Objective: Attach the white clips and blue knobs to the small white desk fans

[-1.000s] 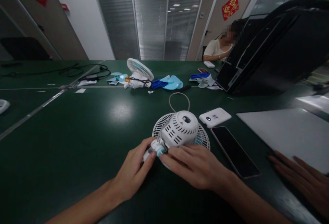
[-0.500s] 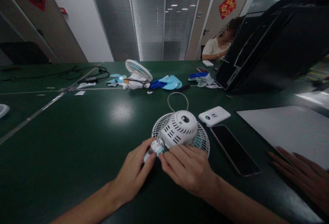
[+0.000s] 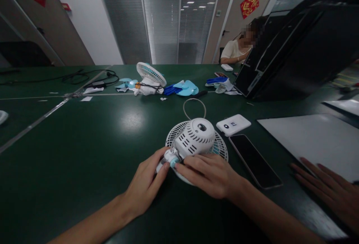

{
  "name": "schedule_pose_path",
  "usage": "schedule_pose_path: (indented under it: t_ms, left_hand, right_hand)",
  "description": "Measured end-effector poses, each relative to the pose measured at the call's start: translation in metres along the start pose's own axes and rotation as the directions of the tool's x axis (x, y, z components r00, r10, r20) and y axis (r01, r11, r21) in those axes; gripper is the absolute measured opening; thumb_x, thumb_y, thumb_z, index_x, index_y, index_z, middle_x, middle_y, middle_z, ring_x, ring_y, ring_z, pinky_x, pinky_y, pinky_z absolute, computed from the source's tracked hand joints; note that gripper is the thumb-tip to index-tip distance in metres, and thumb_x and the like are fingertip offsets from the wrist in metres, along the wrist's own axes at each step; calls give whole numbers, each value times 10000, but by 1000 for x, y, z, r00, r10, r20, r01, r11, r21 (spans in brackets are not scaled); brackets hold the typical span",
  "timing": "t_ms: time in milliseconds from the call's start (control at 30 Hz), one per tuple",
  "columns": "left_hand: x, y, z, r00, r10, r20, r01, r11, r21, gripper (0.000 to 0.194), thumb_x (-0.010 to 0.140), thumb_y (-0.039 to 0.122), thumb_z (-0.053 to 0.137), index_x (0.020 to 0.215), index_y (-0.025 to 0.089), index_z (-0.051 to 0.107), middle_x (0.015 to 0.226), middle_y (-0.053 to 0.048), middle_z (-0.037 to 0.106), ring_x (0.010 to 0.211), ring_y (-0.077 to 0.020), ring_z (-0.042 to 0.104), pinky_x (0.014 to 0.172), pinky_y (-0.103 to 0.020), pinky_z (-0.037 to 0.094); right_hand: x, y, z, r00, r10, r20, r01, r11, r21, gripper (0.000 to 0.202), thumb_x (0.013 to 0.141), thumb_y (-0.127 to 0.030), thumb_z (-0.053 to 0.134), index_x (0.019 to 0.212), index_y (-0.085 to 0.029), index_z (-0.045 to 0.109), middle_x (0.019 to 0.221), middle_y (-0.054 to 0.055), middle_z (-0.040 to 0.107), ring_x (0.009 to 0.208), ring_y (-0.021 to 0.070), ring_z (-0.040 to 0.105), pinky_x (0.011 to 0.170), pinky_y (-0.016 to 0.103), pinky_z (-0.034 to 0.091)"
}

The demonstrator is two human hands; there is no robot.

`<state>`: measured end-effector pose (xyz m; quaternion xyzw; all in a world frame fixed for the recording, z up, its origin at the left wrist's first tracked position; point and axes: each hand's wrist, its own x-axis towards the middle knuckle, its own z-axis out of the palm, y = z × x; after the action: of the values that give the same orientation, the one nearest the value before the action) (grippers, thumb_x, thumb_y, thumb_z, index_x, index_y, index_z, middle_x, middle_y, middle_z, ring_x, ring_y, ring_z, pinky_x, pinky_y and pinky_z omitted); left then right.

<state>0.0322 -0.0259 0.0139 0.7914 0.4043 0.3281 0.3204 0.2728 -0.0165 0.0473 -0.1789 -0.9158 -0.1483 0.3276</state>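
A white fan (image 3: 196, 135) lies face down on the green table, its round motor housing upward and its slatted guard beneath. My left hand (image 3: 147, 182) grips the fan's white clip base at the lower left, thumb and fingers closed round it. At the joint between clip and housing is a light blue knob (image 3: 174, 161). My right hand (image 3: 213, 173) is at this knob, its fingertips against the knob's right side and its other fingers curled beside the housing. A cable loop (image 3: 194, 100) runs behind the fan.
Right of the fan lie a white power bank (image 3: 233, 124) and a black phone (image 3: 255, 160). Another person's hand (image 3: 328, 188) rests near a white board (image 3: 311, 139). Behind are a second fan (image 3: 151, 79), blue fan blades (image 3: 187, 87), gloves (image 3: 220, 84) and a large black screen (image 3: 297, 49).
My right hand's fingers have shifted at the knob, and the hand now lies flatter and less tightly curled. My left hand keeps its hold on the clip. The view has shifted slightly.
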Motion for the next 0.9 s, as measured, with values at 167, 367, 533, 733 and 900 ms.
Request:
schedule_pose_path:
  t_ms: [167,367,533,733,900]
  left_hand:
    - [-1,0,0,1000,1,-4,-1,1000,7,365,1049,275,431,1406,207,461,1349,-104,645,1074,-233,691,942,-336,549]
    - [0,2,0,1000,14,-14,-14,1000,-5,358,1046,266,435,1399,210,465,1333,-104,654,1064,-232,693,934,-329,550]
    - [0,1,1,1000,21,-8,-21,1000,-19,378,1051,262,426,1424,208,444,1337,-110,648,1068,-229,684,952,-342,540]
    - [-1,0,2,1000,9,0,-9,1000,-11,363,1051,262,426,1410,214,444,1345,-104,639,1081,-220,676,972,-335,525]
    - [-1,-2,3,1000,12,-8,-12,1000,1,347,1052,272,424,1394,225,450,1332,-100,642,1078,-219,675,972,-340,520]
  right_hand:
    - [0,-2,4,999,35,-19,-35,999,11,193,991,-114,519,1114,-92,666,918,53,679,765,109,625,635,246,494]
    - [-2,-7,14,993,98,-68,-97,995,15,168,925,-147,664,1088,-109,666,901,29,695,740,107,622,596,250,475]
    - [-1,-14,18,982,163,-92,-164,986,-8,122,906,-146,687,1028,-134,678,848,0,697,709,99,626,604,252,471]
    - [6,-28,27,943,308,-125,-314,949,-32,93,886,-137,675,800,-156,646,750,-2,661,657,110,607,610,275,459]
    - [6,-30,28,942,311,-130,-319,946,-52,102,878,-131,678,789,-160,637,743,-7,653,657,107,600,603,268,451]
